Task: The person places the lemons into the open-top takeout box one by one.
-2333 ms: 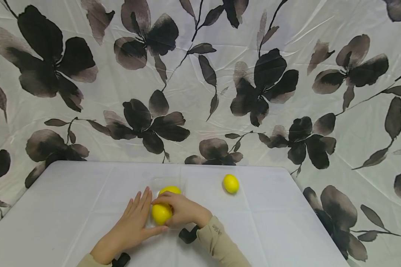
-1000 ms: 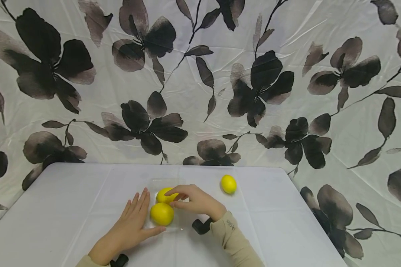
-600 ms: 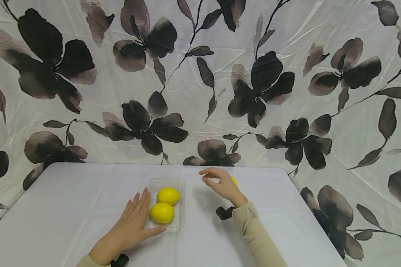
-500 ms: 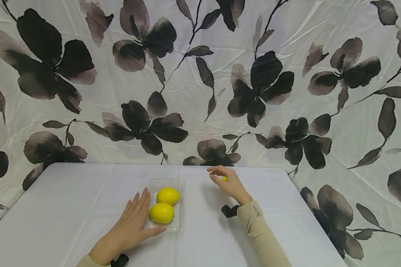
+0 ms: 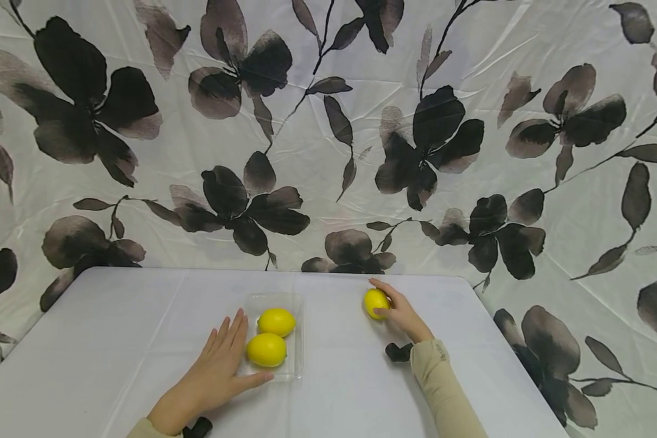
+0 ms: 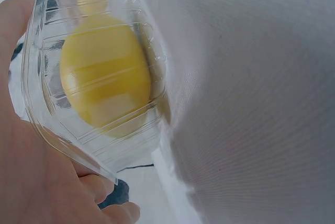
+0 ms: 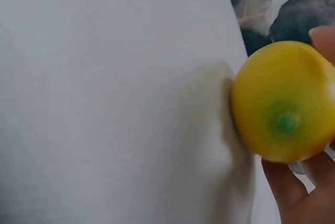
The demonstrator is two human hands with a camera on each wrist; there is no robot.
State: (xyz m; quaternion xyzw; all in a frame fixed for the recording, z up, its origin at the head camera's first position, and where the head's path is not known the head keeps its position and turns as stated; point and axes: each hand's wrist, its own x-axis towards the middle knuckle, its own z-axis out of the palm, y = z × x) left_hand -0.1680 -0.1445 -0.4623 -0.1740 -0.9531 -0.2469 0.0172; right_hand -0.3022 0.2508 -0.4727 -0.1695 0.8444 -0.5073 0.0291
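My left hand [image 5: 210,365] lies with fingers straight along the left side of a clear plastic tray [image 5: 298,340], thumb at its near edge. Two yellow lemons [image 5: 266,350] sit in that tray, one behind the other. The left wrist view shows the nearer lemon [image 6: 107,75] through the ribbed clear wall. To the right, my right hand [image 5: 402,313] grips a third lemon [image 5: 375,303] on the table, thumb on the near side and fingers on the far side. Up close in the right wrist view, this lemon [image 7: 282,98] has a green tip, with fingertips above and below.
A white cloth covers the table [image 5: 339,389]. Behind its far edge hangs a white curtain [image 5: 328,152] printed with dark flowers. A black device [image 5: 398,352] sits at my right wrist, another [image 5: 198,427] at the left.
My right hand has let go of the nearer lemon in the tray, moved right and back, and taken hold of the lone lemon. The left hand has stayed at the tray.
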